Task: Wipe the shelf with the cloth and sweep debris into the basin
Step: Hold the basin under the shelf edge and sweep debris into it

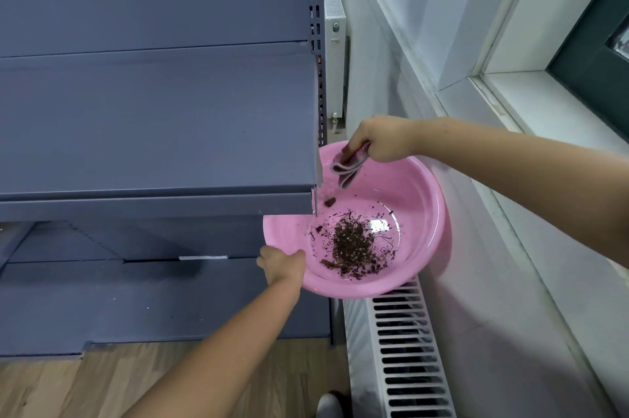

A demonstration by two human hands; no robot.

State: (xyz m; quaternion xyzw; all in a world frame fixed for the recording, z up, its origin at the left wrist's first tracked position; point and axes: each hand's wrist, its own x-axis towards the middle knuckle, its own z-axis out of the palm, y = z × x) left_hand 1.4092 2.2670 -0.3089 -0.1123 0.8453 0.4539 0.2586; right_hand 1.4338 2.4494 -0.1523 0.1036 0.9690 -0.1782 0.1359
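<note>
A pink plastic basin (425, 199) is held beside the right end of the grey-blue shelf (153, 131), partly tucked under its corner. My left hand (280, 262) grips the basin's near-left rim. A pile of dark brown debris (350, 240) with pale specks lies in the basin's bottom, with loose bits scattered around it. My right hand (377, 140) holds a folded pinkish-grey cloth (347, 167), which hangs over the far side of the basin just off the shelf's right edge. The shelf top looks bare.
A white radiator (405, 349) stands below the basin along the white wall. A window sill (531, 101) runs at the right. Lower grey shelves (136, 302) sit beneath, above a wooden floor (102, 383). A perforated upright (316, 26) rises at the shelf's right side.
</note>
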